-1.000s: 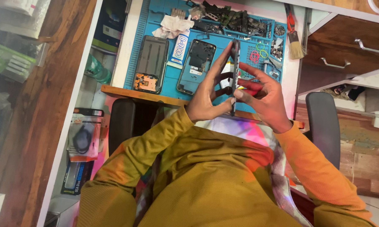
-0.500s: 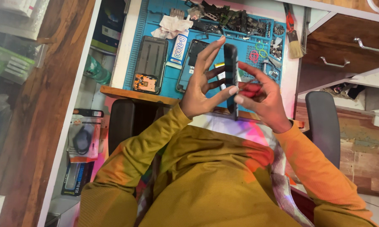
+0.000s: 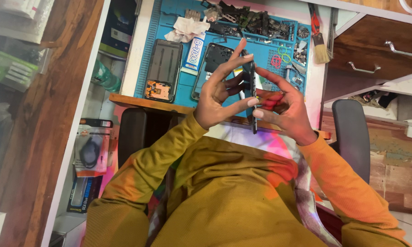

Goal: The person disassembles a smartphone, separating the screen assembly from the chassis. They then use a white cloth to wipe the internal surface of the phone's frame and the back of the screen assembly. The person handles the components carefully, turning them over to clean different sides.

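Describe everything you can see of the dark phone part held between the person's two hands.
The phone part is a thin, dark, flat piece seen edge-on, so its faces are hidden. It looks like hard plastic or metal. It stands roughly upright, its long edge running up and down the picture, lifted above the blue work mat. The left hand presses its fingertips against one side, and the right hand grips the other side with fingers and thumb. Nothing else touches it.

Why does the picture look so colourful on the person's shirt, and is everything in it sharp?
In the head view, pink and orange light tints the mustard shirt; the left hand, right hand and the thin dark phone part between them are fairly sharp; the wooden surface at left is blurred.
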